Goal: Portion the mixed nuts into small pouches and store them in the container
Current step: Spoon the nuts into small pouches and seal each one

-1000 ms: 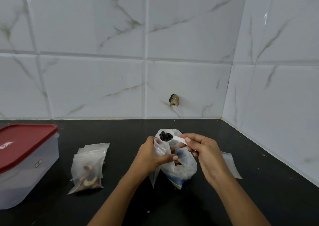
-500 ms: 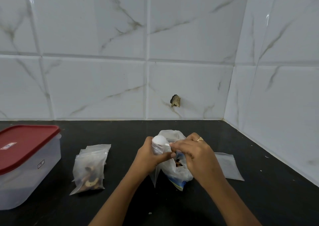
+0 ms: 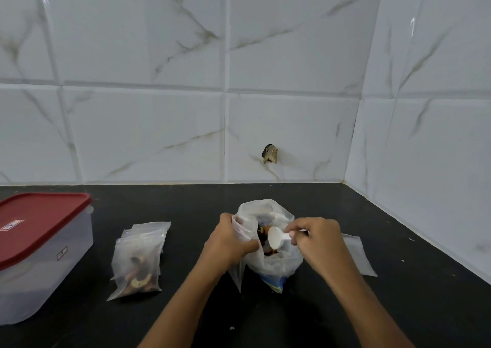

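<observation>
On the black counter stands a clear bag of mixed nuts (image 3: 276, 262), its mouth open upward. My left hand (image 3: 228, 244) pinches a small clear pouch (image 3: 237, 273) that hangs beside the bag's left edge. My right hand (image 3: 316, 238) holds a small white plastic spoon (image 3: 275, 237) by its handle, its bowl inside the bag's mouth above the nuts. A stack of filled pouches (image 3: 136, 262) lies to the left. The clear container with a red lid (image 3: 37, 252) sits shut at the far left.
An empty flat pouch (image 3: 358, 257) lies on the counter behind my right hand. White marble tiles form the back wall and the right wall, meeting in a corner. A dark chipped spot (image 3: 269, 154) marks the back wall.
The spoon was loaded with dark nuts above the pouch, then tipped over it. Now it is empty and has moved right and down into the big bag.
</observation>
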A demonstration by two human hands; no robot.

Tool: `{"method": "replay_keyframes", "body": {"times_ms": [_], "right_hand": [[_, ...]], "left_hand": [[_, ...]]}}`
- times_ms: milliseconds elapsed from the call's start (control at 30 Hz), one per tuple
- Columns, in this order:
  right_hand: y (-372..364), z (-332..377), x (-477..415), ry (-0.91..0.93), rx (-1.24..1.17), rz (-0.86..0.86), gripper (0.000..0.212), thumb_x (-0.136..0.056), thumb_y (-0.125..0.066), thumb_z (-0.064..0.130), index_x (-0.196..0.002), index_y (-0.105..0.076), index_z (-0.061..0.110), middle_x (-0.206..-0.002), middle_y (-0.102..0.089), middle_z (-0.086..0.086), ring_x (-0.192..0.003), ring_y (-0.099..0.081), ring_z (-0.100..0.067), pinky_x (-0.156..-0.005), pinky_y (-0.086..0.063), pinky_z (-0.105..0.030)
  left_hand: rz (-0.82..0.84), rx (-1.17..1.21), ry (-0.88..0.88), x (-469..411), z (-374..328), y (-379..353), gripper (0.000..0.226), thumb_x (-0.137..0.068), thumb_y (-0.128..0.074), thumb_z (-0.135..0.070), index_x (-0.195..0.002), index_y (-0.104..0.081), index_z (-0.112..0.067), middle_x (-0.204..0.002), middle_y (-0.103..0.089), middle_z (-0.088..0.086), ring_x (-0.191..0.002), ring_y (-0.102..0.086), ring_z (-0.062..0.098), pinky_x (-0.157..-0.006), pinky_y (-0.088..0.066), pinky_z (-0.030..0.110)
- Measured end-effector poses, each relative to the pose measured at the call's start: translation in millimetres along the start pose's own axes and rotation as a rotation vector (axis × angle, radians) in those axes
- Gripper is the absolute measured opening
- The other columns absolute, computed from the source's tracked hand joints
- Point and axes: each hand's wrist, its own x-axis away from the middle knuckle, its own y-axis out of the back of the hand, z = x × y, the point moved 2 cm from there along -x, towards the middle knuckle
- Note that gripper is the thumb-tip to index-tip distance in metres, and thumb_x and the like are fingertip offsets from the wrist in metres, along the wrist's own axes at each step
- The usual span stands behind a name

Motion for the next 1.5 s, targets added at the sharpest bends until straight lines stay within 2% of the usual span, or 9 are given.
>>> {"method": "replay_keyframes", "body": {"times_ms": [200,367,567,767,933,1100,1267,1400,1500], "right_hand": [[-2,11,3,0.030,0.306,0.125,0.032,-0.092,-0.045,0.012,-0.115,-0.066,0.025,-0.117,-0.061,-0.003,-0.098,-0.059,-0.018,-0.086,-0.050,-0.027],[-6,20,5,0.029,0.518,0.210,0.031,-0.092,-0.046,0.013,-0.118,-0.062,0.019,-0.117,-0.051,-0.006,-0.099,-0.055,-0.018,-0.087,-0.045,-0.026],[1,9,9,-0.031,0.123,0.203,0.025,-0.088,-0.050,0.005,-0.092,-0.073,0.013,-0.094,-0.068,-0.008,-0.087,-0.065,-0.021,-0.076,-0.051,-0.028],[-2,4,7,-0.208,-0.224,0.227,0.020,-0.089,-0.054,0.006,-0.086,-0.074,0.010,-0.066,-0.063,0.003,-0.060,-0.057,0.000,-0.054,-0.036,-0.009],[-11,-1,7,-0.311,-0.407,0.220,0.024,-0.087,-0.055,0.004,-0.077,-0.074,0.016,-0.067,-0.069,-0.004,-0.070,-0.056,-0.010,-0.064,-0.039,-0.021],[-16,-3,6,-0.348,-0.520,0.241,0.024,-0.087,-0.056,0.004,-0.076,-0.075,0.014,-0.058,-0.067,-0.001,-0.063,-0.050,-0.007,-0.067,-0.038,-0.023],[-23,-5,6,-0.445,-0.609,0.290,0.022,-0.088,-0.054,0.001,-0.080,-0.073,0.010,-0.063,-0.066,-0.005,-0.054,-0.044,-0.008,-0.053,-0.032,-0.018],[-27,-9,6,-0.565,-0.772,0.285,0.023,-0.088,-0.050,-0.002,-0.080,-0.070,0.006,-0.062,-0.065,-0.007,-0.049,-0.038,-0.006,-0.041,-0.027,-0.014],[-32,-5,3,-0.525,-0.607,0.333,0.025,-0.094,-0.045,0.003,-0.087,-0.069,0.009,-0.064,-0.061,-0.002,-0.053,-0.036,-0.006,-0.047,-0.028,-0.015]], "left_hand": [[0.071,-0.010,0.024,3,-2,-5,0.045,-0.081,-0.065,-0.021,-0.106,-0.028,-0.023,-0.092,-0.047,-0.007,-0.097,-0.053,0.019,-0.089,-0.048,0.036],[0.088,0.017,0.042,5,-1,-5,0.043,-0.082,-0.063,-0.019,-0.107,-0.029,-0.023,-0.098,-0.047,-0.004,-0.102,-0.054,0.021,-0.093,-0.049,0.042],[0.018,0.061,-0.025,5,0,-13,0.044,-0.083,-0.062,-0.019,-0.117,-0.035,-0.018,-0.115,-0.049,0.002,-0.103,-0.054,0.019,-0.092,-0.049,0.041],[-0.018,0.308,-0.059,8,0,-16,0.036,-0.087,-0.059,-0.013,-0.112,-0.034,-0.022,-0.111,-0.051,0.001,-0.102,-0.055,0.015,-0.079,-0.049,0.024],[-0.174,0.491,0.006,9,5,-21,0.034,-0.086,-0.059,-0.011,-0.111,-0.038,-0.019,-0.108,-0.054,0.007,-0.100,-0.059,0.023,-0.083,-0.053,0.038],[-0.412,0.417,0.028,12,3,-21,0.032,-0.086,-0.059,-0.012,-0.110,-0.038,-0.013,-0.112,-0.049,0.010,-0.099,-0.054,0.023,-0.076,-0.049,0.033],[-0.499,0.407,-0.030,20,-4,-24,0.033,-0.085,-0.061,-0.010,-0.108,-0.038,-0.016,-0.107,-0.043,0.002,-0.091,-0.047,0.013,-0.060,-0.036,0.014],[-0.507,0.421,-0.042,24,-7,-28,0.036,-0.083,-0.063,-0.008,-0.110,-0.040,-0.012,-0.108,-0.045,0.004,-0.093,-0.048,0.015,-0.071,-0.038,0.023],[-0.522,0.438,-0.012,24,-7,-28,0.041,-0.083,-0.063,-0.008,-0.117,-0.040,-0.007,-0.112,-0.045,0.007,-0.094,-0.048,0.015,-0.074,-0.038,0.025]]}}
